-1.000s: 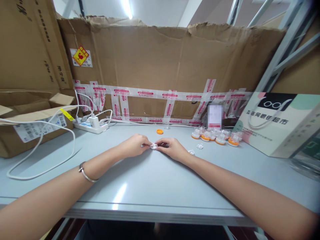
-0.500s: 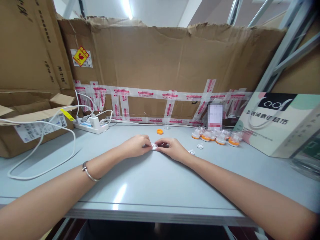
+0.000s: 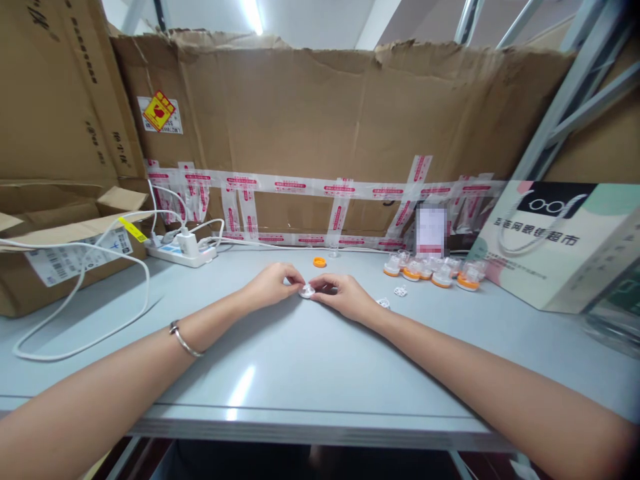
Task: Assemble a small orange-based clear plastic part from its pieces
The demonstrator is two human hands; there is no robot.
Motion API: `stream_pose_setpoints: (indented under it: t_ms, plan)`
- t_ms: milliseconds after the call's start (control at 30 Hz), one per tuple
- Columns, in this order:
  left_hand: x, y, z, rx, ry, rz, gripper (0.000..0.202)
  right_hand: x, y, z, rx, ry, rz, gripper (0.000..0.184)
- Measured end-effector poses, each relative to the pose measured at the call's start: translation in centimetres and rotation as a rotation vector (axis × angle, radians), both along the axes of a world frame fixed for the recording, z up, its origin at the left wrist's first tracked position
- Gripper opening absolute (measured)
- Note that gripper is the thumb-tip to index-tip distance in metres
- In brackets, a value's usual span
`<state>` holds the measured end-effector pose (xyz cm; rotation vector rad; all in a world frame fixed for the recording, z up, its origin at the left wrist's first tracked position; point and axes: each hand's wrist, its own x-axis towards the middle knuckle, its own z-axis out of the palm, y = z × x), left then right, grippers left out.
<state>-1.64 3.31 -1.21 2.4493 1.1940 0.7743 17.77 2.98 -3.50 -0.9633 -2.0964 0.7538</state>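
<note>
Between my two hands, a small round white plastic part [image 3: 306, 292] is held low over the grey table. My left hand [image 3: 274, 283] is closed, its thumb and fingertips at the part's left and upper edge. From the other side, my right hand [image 3: 343, 297] pinches the part between thumb and fingers. Something pale stands up on top of the part, too small to make out. Just beyond lies an orange ring-shaped cap [image 3: 319, 263], with a small clear piece [image 3: 334, 253] behind it. White openwork pieces [image 3: 401, 291] lie to the right of my right hand.
Several clear domed pieces with orange and white bases [image 3: 442, 275] stand at the back right, before a blurred card [image 3: 431, 230]. A paper bag [image 3: 537, 250] is farther right. At left are a power strip [image 3: 183, 250], looping white cables and an open carton [image 3: 65, 260].
My left fingers have shifted slightly up and left around the white part. It now shows a raised pale shape on top. My right hand stays nearly in place.
</note>
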Motion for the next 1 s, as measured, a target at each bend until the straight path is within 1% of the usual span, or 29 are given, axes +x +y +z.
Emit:
stream_pose_setpoints:
  t_ms: [100,167,400,567,767,900,1000]
  plan:
    - [0.0,0.0,0.0,-0.013,-0.027,0.013,0.02,0.0,0.0,0.0,-0.001,-0.007,0.003,0.022]
    - [0.1,0.0,0.1,-0.007,-0.013,0.02,0.019,0.0,-0.1,0.0,0.001,-0.014,0.0,0.022]
    - [0.5,0.3,0.5,0.034,0.209,0.073,0.018,-0.2,-0.1,0.1,0.037,-0.038,0.004,0.021]
    - [0.6,0.9,0.4,0.069,0.288,0.097,0.019,-0.3,-0.1,-0.1,0.05,-0.044,0.011,0.024]
    - [0.5,1.0,-0.1,0.058,0.245,0.075,0.022,-0.4,-0.3,0.0,0.053,-0.033,0.012,0.024]
    - [0.5,0.8,0.0,-0.006,0.123,0.059,0.023,-0.4,-0.3,0.1,0.046,-0.023,0.021,0.025]
    - [0.5,0.7,0.3,-0.054,0.054,0.082,0.023,-0.4,-0.1,0.0,0.034,-0.016,0.02,0.026]
